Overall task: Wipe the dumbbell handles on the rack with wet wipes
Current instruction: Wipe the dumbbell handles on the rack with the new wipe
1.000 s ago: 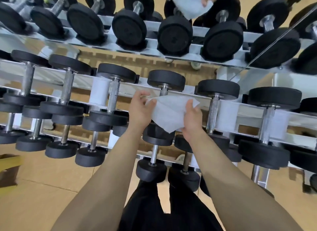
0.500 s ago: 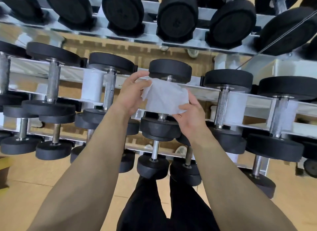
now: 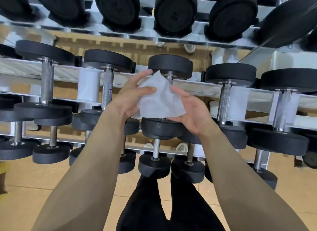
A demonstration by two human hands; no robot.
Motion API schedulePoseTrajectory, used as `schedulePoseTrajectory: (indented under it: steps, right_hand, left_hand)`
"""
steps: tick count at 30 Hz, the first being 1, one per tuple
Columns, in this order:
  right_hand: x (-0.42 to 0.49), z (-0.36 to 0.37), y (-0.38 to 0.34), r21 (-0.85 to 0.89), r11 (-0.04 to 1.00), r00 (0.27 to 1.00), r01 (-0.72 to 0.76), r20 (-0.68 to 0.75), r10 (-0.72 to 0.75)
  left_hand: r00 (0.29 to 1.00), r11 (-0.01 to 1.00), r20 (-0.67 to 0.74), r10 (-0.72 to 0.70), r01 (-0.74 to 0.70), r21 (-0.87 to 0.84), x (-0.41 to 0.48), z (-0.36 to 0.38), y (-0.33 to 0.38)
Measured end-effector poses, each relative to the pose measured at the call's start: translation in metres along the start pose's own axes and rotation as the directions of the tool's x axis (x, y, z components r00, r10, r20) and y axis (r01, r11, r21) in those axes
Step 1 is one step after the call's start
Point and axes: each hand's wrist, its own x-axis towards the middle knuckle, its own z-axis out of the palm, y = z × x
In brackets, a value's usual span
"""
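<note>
Nearest, your black trousers [image 3: 154,205] stand over the tan floor [image 3: 25,205]. Farther out, your left hand [image 3: 132,95] pinches the wet wipe [image 3: 159,100] under its thumb. Your right hand [image 3: 192,110] grips its right edge, fingers curled beneath. The wipe hangs before the middle dumbbell [image 3: 170,65], hiding its handle, on the rack [image 3: 17,76]. Beyond, bigger dumbbells [image 3: 175,10] line the far tier.
</note>
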Motion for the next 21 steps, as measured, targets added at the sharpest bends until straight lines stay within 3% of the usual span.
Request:
schedulePoseTrajectory:
  steps: [3,7,10,14,15,17,19,21]
  right_hand:
    - [0.001,0.002,-0.007,0.015,1.000,0.998,0.010,-0.069,-0.008]
    - [0.005,-0.010,-0.004,0.014,0.996,0.981,0.084,-0.176,-0.080]
    - [0.006,-0.014,0.002,0.039,0.996,0.972,0.075,-0.225,-0.065]
    - [0.006,-0.013,-0.001,0.092,0.988,0.968,0.127,-0.230,-0.103]
    - [0.008,-0.011,-0.002,0.042,0.991,0.960,0.127,-0.257,-0.113]
    - [0.019,-0.010,-0.002,-0.226,0.973,0.912,0.053,-0.385,-0.139]
    - [0.031,-0.012,0.004,-0.518,0.852,0.796,-0.070,-0.544,-0.265]
    - [0.033,-0.004,0.007,-0.660,0.744,0.675,-0.108,-0.598,-0.433]
  left_hand:
    - [0.996,0.977,-0.086,0.036,-0.016,0.214,0.008,-0.002,0.002]
    - [0.909,0.829,-0.306,0.283,-0.071,0.554,0.024,-0.002,-0.009]
    - [0.838,0.758,-0.337,0.429,-0.131,0.639,0.034,0.001,-0.020]
    - [0.817,0.760,-0.340,0.466,-0.172,0.627,0.040,0.010,-0.031]
    - [0.818,0.756,-0.347,0.459,-0.154,0.637,0.040,0.011,-0.033]
    - [0.797,0.751,-0.391,0.460,-0.115,0.650,0.037,0.012,-0.037]
    - [0.756,0.752,-0.441,0.483,-0.100,0.652,0.030,0.013,-0.042]
    - [0.742,0.775,-0.475,0.474,-0.094,0.625,0.018,0.022,-0.050]
